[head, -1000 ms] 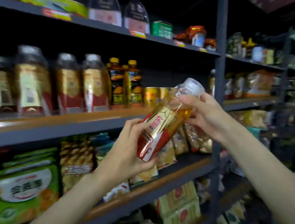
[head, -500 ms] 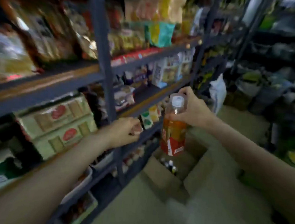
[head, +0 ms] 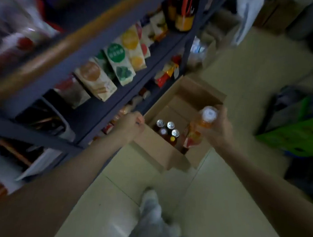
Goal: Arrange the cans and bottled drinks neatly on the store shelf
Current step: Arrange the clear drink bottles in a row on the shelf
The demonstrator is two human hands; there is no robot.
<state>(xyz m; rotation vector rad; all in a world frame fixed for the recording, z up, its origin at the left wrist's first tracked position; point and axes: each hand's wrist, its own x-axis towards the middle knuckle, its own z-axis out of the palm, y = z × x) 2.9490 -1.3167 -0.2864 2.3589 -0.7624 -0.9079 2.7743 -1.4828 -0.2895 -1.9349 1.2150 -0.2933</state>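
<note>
My right hand (head: 219, 128) grips an amber drink bottle (head: 197, 130) with a white cap and a red label, holding it upright by the neck over the right side of an open cardboard box (head: 158, 150) on the floor. Inside the box stand several cans and bottles (head: 167, 130), seen from above. My left hand (head: 130, 125) is curled into a loose fist at the box's left edge, beside the lowest shelves, with nothing visibly held. The dark metal store shelf (head: 102, 30) fills the left of the view.
Cartons with coloured round marks (head: 117, 63) stand on a lower shelf. A green bag (head: 296, 136) lies on the floor to the right, a white bag (head: 246, 18) hangs farther back. My foot (head: 151, 202) is on the pale tiled floor below the box.
The view has swung from the upper shelves down to the floor box. My left hand let go of the bottle; my right hand carried it down over the box.
</note>
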